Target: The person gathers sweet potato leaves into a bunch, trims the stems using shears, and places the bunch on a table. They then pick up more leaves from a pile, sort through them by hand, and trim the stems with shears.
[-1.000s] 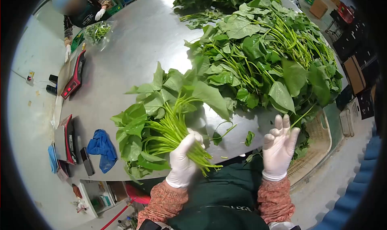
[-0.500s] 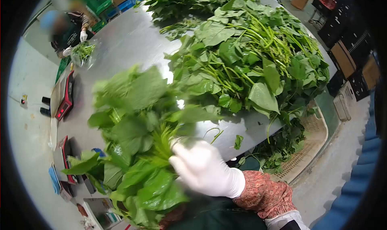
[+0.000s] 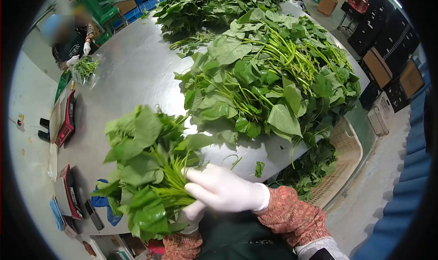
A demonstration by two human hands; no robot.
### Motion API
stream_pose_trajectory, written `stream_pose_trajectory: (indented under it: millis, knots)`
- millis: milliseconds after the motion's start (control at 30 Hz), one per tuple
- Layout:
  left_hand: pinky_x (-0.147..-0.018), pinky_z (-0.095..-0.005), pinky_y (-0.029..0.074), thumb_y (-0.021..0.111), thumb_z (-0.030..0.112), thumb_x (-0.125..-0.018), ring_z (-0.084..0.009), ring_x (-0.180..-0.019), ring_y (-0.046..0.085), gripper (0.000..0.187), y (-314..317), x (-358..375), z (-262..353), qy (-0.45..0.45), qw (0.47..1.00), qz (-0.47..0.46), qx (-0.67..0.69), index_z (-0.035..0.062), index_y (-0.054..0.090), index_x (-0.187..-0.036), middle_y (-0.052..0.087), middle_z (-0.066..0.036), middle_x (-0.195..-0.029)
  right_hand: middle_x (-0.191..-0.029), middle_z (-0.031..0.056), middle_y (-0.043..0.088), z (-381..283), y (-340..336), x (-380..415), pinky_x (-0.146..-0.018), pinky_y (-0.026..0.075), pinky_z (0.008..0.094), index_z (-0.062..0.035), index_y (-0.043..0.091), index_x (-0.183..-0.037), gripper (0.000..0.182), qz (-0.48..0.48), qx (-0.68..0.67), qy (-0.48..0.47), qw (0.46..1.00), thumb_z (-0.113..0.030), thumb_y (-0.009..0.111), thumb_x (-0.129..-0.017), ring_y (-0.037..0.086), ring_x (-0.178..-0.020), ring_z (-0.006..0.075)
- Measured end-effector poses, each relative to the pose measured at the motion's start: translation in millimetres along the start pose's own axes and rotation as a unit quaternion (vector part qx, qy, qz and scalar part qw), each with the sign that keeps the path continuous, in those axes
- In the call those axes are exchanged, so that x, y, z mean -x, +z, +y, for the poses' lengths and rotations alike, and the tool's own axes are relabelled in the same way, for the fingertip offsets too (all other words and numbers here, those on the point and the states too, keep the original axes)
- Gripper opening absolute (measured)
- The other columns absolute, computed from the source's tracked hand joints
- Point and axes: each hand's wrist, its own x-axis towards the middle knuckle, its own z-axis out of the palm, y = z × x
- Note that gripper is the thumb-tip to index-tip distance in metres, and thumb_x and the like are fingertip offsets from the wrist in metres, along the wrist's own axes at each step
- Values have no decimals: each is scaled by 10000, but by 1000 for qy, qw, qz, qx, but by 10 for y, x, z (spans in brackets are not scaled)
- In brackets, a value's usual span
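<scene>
A large bunch of leafy greens (image 3: 150,169), with broad leaves and pale green stems, is held in front of me at the table's near side. My right hand (image 3: 223,187), in a white glove, is closed at the stem ends, its fingers pinching them. Below it, my left hand (image 3: 192,215), also gloved, grips the bunch from underneath; leaves and the right hand cover part of its fingers. Just beyond lies a big pile of the same greens (image 3: 273,73), its stems pointing many ways. A loose leaf (image 3: 259,169) rests near the table edge.
Another greens heap (image 3: 214,9) sits farther back on the metal table (image 3: 123,54). Two red scales (image 3: 67,118) (image 3: 70,191) line the left side. A plastic crate (image 3: 349,150) with greens stands at lower right. At far left, a gloved co-worker (image 3: 75,48) handles a bagged bunch (image 3: 85,69).
The bunch has moved down and blurs less. My left hand, hidden before, now shows beneath the stems. The view has shifted slightly, and another gloved hand appears at the top.
</scene>
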Motion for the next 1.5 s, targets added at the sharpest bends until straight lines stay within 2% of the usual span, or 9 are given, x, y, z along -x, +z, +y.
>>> stream_pose_trajectory:
  millis: [133, 233, 333, 533, 733, 833, 900, 1200, 1500]
  knots:
    - [-713, -307, 413, 542, -8, -865, -179, -715, 469, 100, -241, -178, -181, 10, 955, -101, 280, 57, 478, -824, 481, -63, -769, -1015, 167, 695, 201, -275, 45, -769, 526, 313, 20, 642, -1124, 263, 187, 32, 24, 982, -90, 571, -895, 678, -846, 232]
    - [-661, -293, 372, 533, 142, -945, -143, -691, 416, 150, -332, -245, -123, 12, 958, -12, 286, 111, 428, -841, 385, 5, -724, -897, 100, 657, 556, -605, 30, -667, 533, 357, -63, 639, -1057, 215, 373, 414, 15, 830, -144, 607, -860, 641, -809, 267]
    - [-681, -299, 384, 549, 153, -934, -146, -708, 436, 127, -388, -237, -154, -18, 948, 27, 316, 116, 444, -872, 415, 1, -738, -832, 72, 590, 804, -755, 54, -583, 530, 368, -84, 579, -957, 178, 316, 566, 132, 750, -195, 639, -831, 636, -741, 237]
    - [-688, -306, 386, 565, 135, -909, -162, -713, 451, 100, -395, -144, -158, -24, 947, -8, 320, 87, 477, -912, 450, -14, -739, -795, 137, 632, 886, -978, -145, -570, 530, 410, -75, 569, -862, 143, 221, 590, 207, 749, -193, 632, -811, 665, -666, 312]
    - [-694, -311, 386, 561, 133, -912, -165, -708, 455, 93, -488, -148, -198, -12, 944, 4, 329, 87, 481, -917, 457, -14, -737, -791, 110, 670, 532, -891, 79, -631, 511, 399, -72, 676, -809, 189, 229, 372, 125, 891, -258, 638, -815, 643, -697, 325]
    - [-700, -317, 404, 552, 88, -909, -174, -725, 470, 75, -512, -149, -231, -22, 936, 15, 350, 69, 483, -929, 462, -26, -754, -740, 79, 663, 331, -592, 251, -603, 484, 269, -17, 695, -905, 136, 279, 126, 95, 947, -121, 690, -818, 616, -629, 161]
    - [-703, -322, 414, 553, 63, -899, -183, -736, 479, 75, -512, -157, -242, -26, 927, 9, 375, 54, 489, -935, 465, -36, -758, -745, 38, 660, 299, -407, 341, -613, 465, 209, 36, 684, -952, 147, 318, 27, 81, 944, -27, 701, -820, 569, -676, 43]
    - [-695, -313, 404, 551, 59, -907, -179, -730, 474, 67, -538, -182, -306, -22, 929, 20, 368, 49, 488, -927, 462, -34, -760, -808, 2, 649, 342, -295, 359, -615, 440, 192, 14, 647, -1022, 157, 274, -251, 215, 903, -108, 606, -933, 540, -664, 34]
    - [-709, -312, 386, 564, 140, -909, -160, -731, 445, 100, -442, -172, -265, -52, 945, 8, 322, 89, 479, -919, 449, -11, -754, -914, 75, 675, 772, -112, 529, -674, 461, 234, 18, 642, -1048, 218, 298, -121, 278, 905, -151, 601, -916, 606, -716, 127]
